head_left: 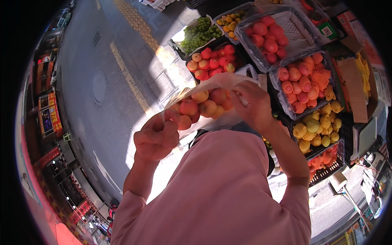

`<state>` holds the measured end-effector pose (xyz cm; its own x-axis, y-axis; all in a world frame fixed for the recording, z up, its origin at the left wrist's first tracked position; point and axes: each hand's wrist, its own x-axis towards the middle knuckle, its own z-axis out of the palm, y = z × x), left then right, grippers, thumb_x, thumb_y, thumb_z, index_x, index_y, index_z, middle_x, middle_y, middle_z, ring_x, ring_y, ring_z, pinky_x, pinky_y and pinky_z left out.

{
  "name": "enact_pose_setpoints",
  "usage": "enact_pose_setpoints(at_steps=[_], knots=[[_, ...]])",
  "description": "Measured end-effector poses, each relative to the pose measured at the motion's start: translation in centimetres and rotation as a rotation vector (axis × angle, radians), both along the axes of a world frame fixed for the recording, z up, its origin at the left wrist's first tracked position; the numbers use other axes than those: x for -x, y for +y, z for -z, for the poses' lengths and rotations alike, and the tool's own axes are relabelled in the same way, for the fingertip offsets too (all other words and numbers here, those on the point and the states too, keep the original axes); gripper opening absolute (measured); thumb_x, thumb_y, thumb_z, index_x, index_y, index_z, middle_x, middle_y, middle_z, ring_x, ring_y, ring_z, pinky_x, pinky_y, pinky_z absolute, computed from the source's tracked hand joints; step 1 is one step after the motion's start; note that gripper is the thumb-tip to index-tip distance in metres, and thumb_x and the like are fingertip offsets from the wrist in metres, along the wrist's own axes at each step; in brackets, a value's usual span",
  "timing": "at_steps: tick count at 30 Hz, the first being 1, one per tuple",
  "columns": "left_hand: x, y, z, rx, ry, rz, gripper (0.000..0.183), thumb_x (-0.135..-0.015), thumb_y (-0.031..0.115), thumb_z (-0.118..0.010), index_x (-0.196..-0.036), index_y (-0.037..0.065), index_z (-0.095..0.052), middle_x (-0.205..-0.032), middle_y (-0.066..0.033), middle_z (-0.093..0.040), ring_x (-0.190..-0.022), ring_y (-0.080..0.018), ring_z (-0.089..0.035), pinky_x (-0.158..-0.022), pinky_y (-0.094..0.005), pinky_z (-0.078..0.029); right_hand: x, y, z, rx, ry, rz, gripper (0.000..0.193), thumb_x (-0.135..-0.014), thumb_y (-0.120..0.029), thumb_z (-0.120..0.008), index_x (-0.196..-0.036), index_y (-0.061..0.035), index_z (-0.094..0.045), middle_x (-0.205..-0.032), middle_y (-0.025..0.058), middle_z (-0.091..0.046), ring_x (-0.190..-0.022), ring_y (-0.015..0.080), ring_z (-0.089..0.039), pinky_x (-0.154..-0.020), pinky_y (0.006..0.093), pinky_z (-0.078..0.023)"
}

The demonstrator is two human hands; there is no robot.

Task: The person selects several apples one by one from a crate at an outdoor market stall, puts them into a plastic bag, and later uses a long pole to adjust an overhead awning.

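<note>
Peaches (201, 107) fill a thin clear bag (212, 83) at frame centre, left hand (157, 136) fisted on one edge, right hand (252, 104) pinching the other; a slipped grip could spill fruit onto the pavement (110, 110), with crates of netted fruit (304, 83) and grapes (200, 32) crowding the upper right.

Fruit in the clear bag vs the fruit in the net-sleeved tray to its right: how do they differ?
The fruit in the clear plastic bag is bare-skinned, blushed red and yellow; the tray fruit wears orange foam net sleeves. The bag fruit hangs loose between the left hand and right hand; the tray fruit sits packed in a plastic-lined crate on the stall. Both are round and of similar size.
</note>
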<state>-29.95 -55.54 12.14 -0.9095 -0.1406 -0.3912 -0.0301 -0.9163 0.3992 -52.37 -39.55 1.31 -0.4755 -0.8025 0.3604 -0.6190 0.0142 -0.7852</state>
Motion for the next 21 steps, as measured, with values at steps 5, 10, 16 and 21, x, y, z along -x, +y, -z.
enact_pose_setpoints(at_steps=[5,10,16,21], knots=[[-1.3,0.0,-0.9,-0.010,-0.010,0.032,0.057,-0.062,0.004,-0.046,-0.118,-0.007,-0.041,-0.065,0.0010,-0.039,-0.053,-0.0107,-0.034,-0.050,-0.0213,-0.031,-3.5,-9.6,-0.1,-0.641,-0.750,-0.729,0.021,-0.090,-0.021,-0.046,-0.092,-0.0075,-0.062,-0.082,0.0072,-0.061,-0.063,0.0163,-0.056,-0.054,0.0290,-0.045],[-2.0,-0.4,-0.6,-0.009,-0.010,0.072,0.046,-0.064,0.003,-0.044,-0.109,-0.004,-0.041,-0.072,0.0021,-0.033,-0.057,-0.0091,-0.033,-0.051,-0.0193,-0.028,-3.2,-8.1,3.2,-0.712,-1.513,-0.868,0.026,-0.089,-0.027,-0.045,-0.104,-0.0150,-0.063,-0.089,0.0002,-0.063,-0.066,0.0011,-0.047,-0.046,0.0129,-0.030],[-2.1,-0.2,-0.4,-0.074,0.013,0.062,0.047,-0.062,0.004,-0.044,-0.108,-0.004,-0.042,-0.074,0.0029,-0.035,-0.059,-0.0076,-0.035,-0.051,-0.0179,-0.029,-3.8,-1.5,15.7,-0.320,-0.261,-0.280,0.040,-0.078,-0.020,-0.064,-0.115,-0.0078,-0.059,-0.111,0.0082,-0.061,-0.099,0.0224,-0.058,-0.086,0.0323,-0.047],[-0.7,0.2,-0.1,-0.106,0.026,0.132,0.043,-0.064,0.002,-0.046,-0.106,-0.003,-0.043,-0.074,0.0036,-0.038,-0.058,-0.0067,-0.034,-0.050,-0.0176,-0.028,-3.4,0.4,14.0,-0.495,-0.410,-0.287,0.045,-0.075,-0.015,-0.067,-0.119,-0.0093,-0.058,-0.120,0.0109,-0.058,-0.107,0.0229,-0.057,-0.090,0.0346,-0.046]])
